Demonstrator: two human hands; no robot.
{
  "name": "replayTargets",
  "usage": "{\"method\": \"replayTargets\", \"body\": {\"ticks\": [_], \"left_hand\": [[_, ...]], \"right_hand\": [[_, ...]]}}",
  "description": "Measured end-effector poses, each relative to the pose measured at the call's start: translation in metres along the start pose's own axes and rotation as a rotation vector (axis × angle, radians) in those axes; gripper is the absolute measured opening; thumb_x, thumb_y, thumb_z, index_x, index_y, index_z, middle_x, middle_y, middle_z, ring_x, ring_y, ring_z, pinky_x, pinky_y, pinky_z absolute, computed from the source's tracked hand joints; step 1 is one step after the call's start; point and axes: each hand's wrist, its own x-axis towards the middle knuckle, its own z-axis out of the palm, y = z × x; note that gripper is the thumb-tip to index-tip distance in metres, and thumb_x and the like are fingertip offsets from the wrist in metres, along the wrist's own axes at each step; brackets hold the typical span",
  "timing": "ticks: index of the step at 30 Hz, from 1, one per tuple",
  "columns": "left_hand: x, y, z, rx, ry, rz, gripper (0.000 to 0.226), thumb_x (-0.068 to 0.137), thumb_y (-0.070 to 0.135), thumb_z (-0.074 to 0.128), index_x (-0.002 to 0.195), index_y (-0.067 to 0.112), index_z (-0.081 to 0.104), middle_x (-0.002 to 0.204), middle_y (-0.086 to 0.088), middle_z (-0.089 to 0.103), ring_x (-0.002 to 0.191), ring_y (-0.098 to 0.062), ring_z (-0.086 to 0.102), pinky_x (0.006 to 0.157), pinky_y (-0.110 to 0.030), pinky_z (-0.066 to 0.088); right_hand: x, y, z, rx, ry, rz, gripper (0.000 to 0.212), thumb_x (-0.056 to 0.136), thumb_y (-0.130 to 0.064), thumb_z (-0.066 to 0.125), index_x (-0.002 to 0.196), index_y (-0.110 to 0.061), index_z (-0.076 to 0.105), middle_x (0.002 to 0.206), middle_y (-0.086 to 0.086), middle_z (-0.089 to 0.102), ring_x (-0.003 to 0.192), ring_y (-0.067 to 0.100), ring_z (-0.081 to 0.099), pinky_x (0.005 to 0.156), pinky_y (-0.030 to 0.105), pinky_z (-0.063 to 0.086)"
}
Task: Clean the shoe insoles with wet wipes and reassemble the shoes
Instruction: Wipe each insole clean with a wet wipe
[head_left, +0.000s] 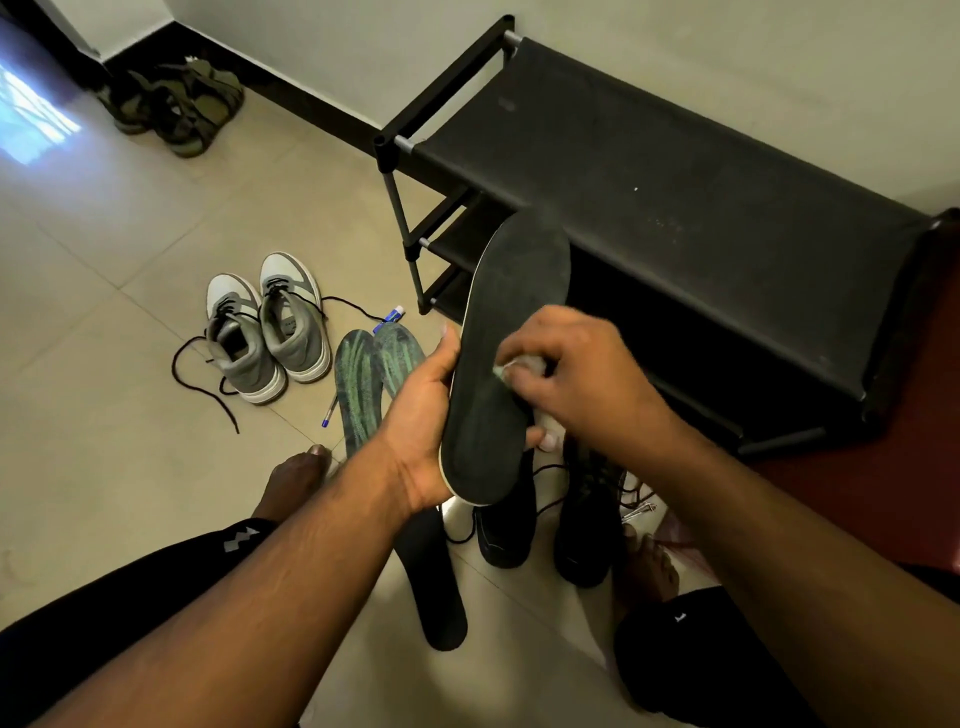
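The black insole (506, 364) stands nearly upright at the centre of the view, toe toward twelve o'clock and heel low, so its full top face is turned toward the person for wiping. The left hand (423, 415) grips its left edge at about nine o'clock, thumb along the rim and fingers wrapped behind; that hold likely braces it against the rubbing. The right hand (566, 371) comes in from three o'clock with fingers curled, pinching a bunched wet wipe (519, 369) and pressing it on the insole's middle.

A second black insole (436, 582) lies flat on the floor at six o'clock, just beside the pair of black shoes (550, 525), which I judge it belongs to. At nine o'clock the two green insoles (374, 379) lie side by side, near the grey sneakers (270, 332) with loose laces, probably kept close so each pair is matched for refitting. A black shoe rack (649, 208) fills one to three o'clock. No insole is back in a shoe yet.
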Motion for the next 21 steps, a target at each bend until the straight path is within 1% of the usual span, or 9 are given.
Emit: {"method": "replayTargets", "body": {"ticks": [2,4,5,7,9,12,15,19,21], "left_hand": [[0.001,0.0,0.0,-0.006,0.021,0.01,0.071,0.095,0.064,0.034,0.104,0.008,0.076,0.103,-0.015,0.068,0.082,-0.027,0.063,0.062,-0.043,0.06],[0.002,0.001,-0.002,-0.001,0.039,0.023,0.073,0.094,0.065,0.037,0.124,0.006,0.066,0.118,-0.016,0.061,0.087,-0.027,0.062,0.065,-0.042,0.06],[0.003,0.002,-0.002,-0.002,0.043,0.032,0.073,0.093,0.066,0.038,0.126,0.007,0.065,0.119,-0.015,0.061,0.088,-0.027,0.063,0.067,-0.042,0.059],[0.002,0.004,-0.003,-0.018,0.038,0.053,0.069,0.094,0.065,0.037,0.11,0.009,0.075,0.109,-0.014,0.068,0.084,-0.027,0.068,0.069,-0.041,0.059],[0.0,0.005,-0.001,-0.055,0.029,0.064,0.069,0.096,0.064,0.036,0.092,0.01,0.079,0.093,-0.013,0.073,0.077,-0.025,0.072,0.067,-0.037,0.06],[0.0,0.006,-0.002,-0.086,0.011,0.061,0.072,0.095,0.066,0.038,0.101,0.005,0.075,0.098,-0.014,0.072,0.084,-0.026,0.073,0.074,-0.035,0.061],[0.001,0.004,-0.001,-0.087,0.035,0.098,0.076,0.094,0.068,0.035,0.099,0.004,0.076,0.098,-0.013,0.072,0.085,-0.026,0.072,0.076,-0.036,0.06],[0.001,0.001,0.003,-0.076,0.028,0.191,0.074,0.097,0.064,0.03,0.096,0.006,0.075,0.093,-0.012,0.073,0.081,-0.024,0.073,0.07,-0.033,0.062],[0.001,0.004,0.002,-0.091,0.032,0.233,0.078,0.097,0.066,0.028,0.087,0.007,0.078,0.09,-0.012,0.073,0.08,-0.023,0.072,0.073,-0.034,0.062]], "right_hand": [[0.006,0.016,-0.007,-0.083,0.085,0.125,0.014,0.08,-0.006,0.069,0.09,-0.014,0.076,0.093,0.0,0.064,0.089,0.013,0.061,0.08,0.023,0.049],[0.009,0.02,-0.015,-0.05,0.163,0.188,0.013,0.079,-0.006,0.069,0.086,-0.015,0.076,0.091,-0.002,0.065,0.086,0.009,0.061,0.075,0.01,0.042],[0.009,0.015,-0.019,0.018,0.179,0.185,0.012,0.078,-0.005,0.07,0.084,-0.015,0.076,0.089,-0.003,0.065,0.083,0.006,0.06,0.073,0.007,0.04],[0.005,-0.002,-0.021,0.182,0.102,0.113,0.013,0.075,-0.005,0.074,0.082,-0.015,0.076,0.087,-0.003,0.067,0.082,0.006,0.061,0.072,0.011,0.044],[-0.005,-0.023,-0.014,0.267,-0.084,-0.004,0.014,0.075,-0.004,0.075,0.084,-0.014,0.076,0.087,0.0,0.067,0.082,0.008,0.062,0.073,0.018,0.049],[-0.017,-0.039,0.004,0.242,-0.24,-0.105,0.013,0.076,-0.005,0.074,0.086,-0.013,0.077,0.086,-0.003,0.066,0.082,0.006,0.061,0.079,0.016,0.048],[-0.015,-0.031,0.012,0.219,-0.147,-0.028,0.011,0.076,-0.006,0.073,0.084,-0.014,0.076,0.084,-0.007,0.065,0.083,0.006,0.059,0.085,0.012,0.042],[-0.01,-0.01,0.012,0.04,-0.034,0.096,0.011,0.083,-0.01,0.068,0.091,-0.015,0.074,0.093,-0.005,0.059,0.086,0.007,0.058,0.079,0.028,0.053],[-0.008,-0.005,0.009,-0.074,-0.026,0.11,0.011,0.087,-0.013,0.065,0.095,-0.015,0.073,0.097,-0.004,0.056,0.088,0.01,0.057,0.079,0.034,0.053]]}}
